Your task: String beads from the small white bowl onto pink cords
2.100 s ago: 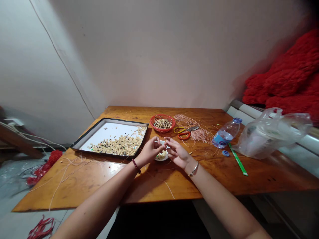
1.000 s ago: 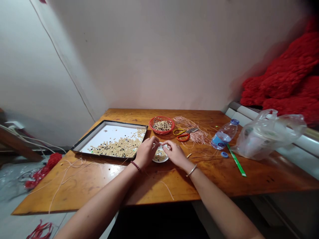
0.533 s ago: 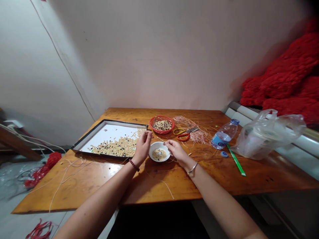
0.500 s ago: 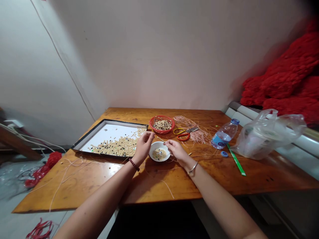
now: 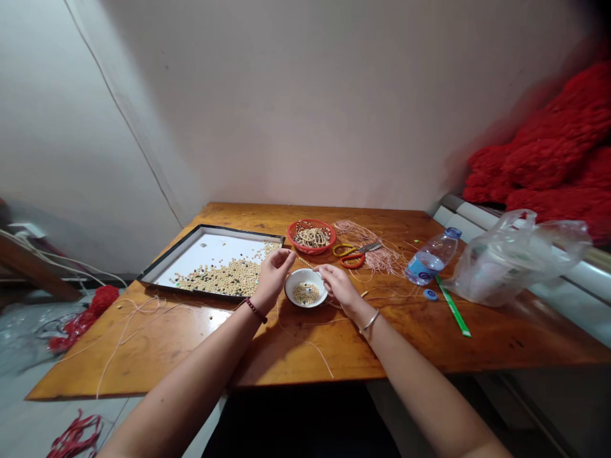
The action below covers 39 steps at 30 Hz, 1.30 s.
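Note:
Between my two hands, over the far rim of a small white bowl (image 5: 291, 294), stretches a short string of beads (image 5: 304, 261). My left hand (image 5: 273, 277) is closed in a pinch at the string's left end. At the other end, the fingers of my right hand (image 5: 340, 286) pinch the string too. Loose pale and dark beads (image 5: 306, 293) lie in the bowl below. Left of my left hand is a black-edged white tray (image 5: 191, 251) with many pale, black and green beads (image 5: 224, 278). The fingertips are too small to make out in detail.
Behind the bowl stand a red basket (image 5: 290, 236) of strung beads and orange-handled scissors (image 5: 356, 254) beside tangled pink cord (image 5: 377, 245). To the right are a water bottle (image 5: 432, 256), its blue cap (image 5: 430, 295), a green strip (image 5: 453, 308) and a plastic bag (image 5: 506, 267).
My right hand's fingers have opened out slightly at the string. My left hand stays about where it was; the whole view has shifted a little.

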### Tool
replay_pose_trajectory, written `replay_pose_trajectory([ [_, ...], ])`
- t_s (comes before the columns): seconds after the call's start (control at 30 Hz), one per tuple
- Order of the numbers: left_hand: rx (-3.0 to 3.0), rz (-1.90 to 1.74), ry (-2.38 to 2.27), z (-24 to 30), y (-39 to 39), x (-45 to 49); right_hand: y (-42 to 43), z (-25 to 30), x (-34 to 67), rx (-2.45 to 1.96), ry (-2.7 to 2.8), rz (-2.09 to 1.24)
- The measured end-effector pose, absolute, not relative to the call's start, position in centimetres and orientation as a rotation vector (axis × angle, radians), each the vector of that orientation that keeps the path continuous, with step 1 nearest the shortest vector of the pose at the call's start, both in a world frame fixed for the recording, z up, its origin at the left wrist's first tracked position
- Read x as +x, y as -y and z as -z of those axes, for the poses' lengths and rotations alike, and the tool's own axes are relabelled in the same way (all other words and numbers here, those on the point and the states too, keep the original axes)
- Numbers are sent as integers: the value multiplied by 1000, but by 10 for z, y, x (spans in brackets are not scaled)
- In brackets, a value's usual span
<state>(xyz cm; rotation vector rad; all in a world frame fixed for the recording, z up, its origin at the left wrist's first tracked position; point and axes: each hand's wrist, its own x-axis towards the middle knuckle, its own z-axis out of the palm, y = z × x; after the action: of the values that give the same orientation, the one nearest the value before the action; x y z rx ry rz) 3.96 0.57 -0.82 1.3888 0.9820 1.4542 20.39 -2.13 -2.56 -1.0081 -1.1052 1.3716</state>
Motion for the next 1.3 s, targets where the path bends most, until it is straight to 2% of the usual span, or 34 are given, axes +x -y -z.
replay_pose_trajectory([
  [0.27, 1429, -1493, -934, 10, -8, 40, 16, 37, 205, -1090, 1254, -1227],
  [0.6, 1822, -1484, -1165, 7, 1, 35, 13, 41, 204, -1067, 1293, -1198],
  [1.0, 1591, -1389, -971, 7, -4, 40, 14, 40, 203, -1074, 1236, -1256],
  [1.3, 1795, -1439, -1047, 6, 3, 37, 14, 40, 203, -1123, 1376, -1034],
])
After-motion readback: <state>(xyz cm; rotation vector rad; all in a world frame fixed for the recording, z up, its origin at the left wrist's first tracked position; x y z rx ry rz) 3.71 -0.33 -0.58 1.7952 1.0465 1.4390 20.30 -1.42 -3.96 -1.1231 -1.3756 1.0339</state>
